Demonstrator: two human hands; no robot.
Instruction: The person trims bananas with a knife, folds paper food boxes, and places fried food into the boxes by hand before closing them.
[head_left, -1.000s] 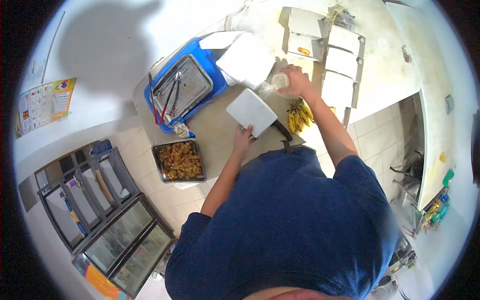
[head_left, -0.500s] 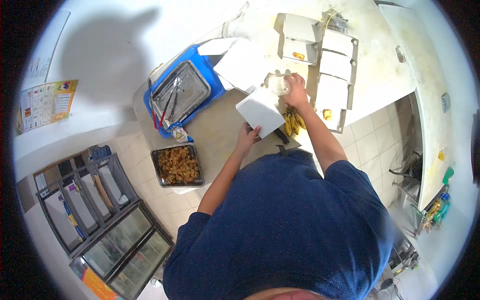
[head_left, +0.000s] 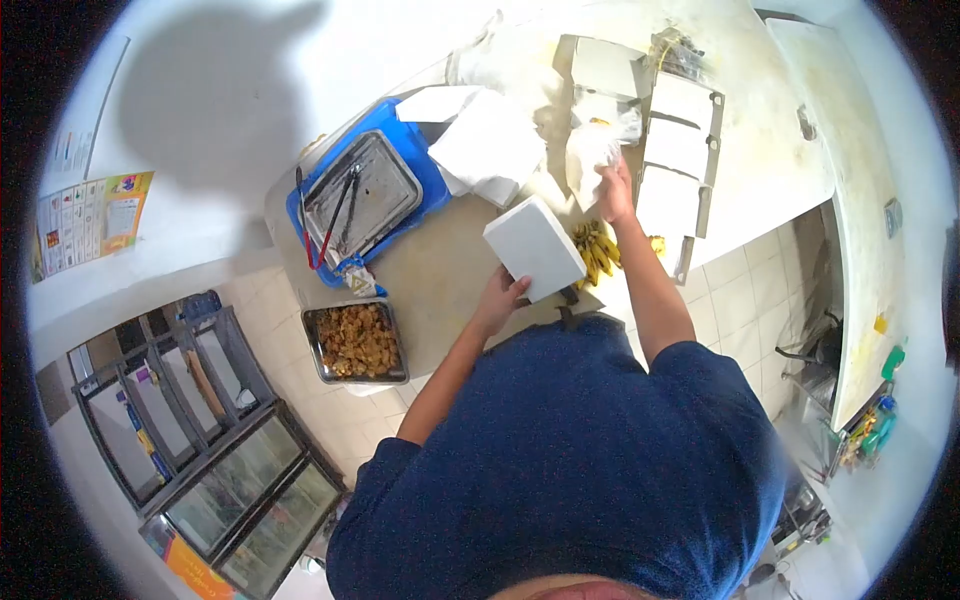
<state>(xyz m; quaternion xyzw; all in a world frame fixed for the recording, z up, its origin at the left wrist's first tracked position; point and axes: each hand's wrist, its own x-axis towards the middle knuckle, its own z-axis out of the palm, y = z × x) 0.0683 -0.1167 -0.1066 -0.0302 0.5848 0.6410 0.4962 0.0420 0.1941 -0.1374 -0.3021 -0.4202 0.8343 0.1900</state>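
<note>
My left hand holds a closed white box by its near edge, with the thumb on top. My right hand is closed on a translucent plastic bag, which hangs open-shaped in front of the open boxes. Just right of the white box lies a bunch of bananas. A dark knife handle shows partly under the box. Further back, a stack of white boxes or cardboard rests on the table.
A blue tray holds a metal pan and tongs. A container of browned food sits at the table's left corner. Open white boxes line the right side. A glass-topped cabinet stands at lower left.
The white box in my left hand has moved right and slightly toward me. My right hand has lifted the plastic bag, now more spread out, and shifted it right.
</note>
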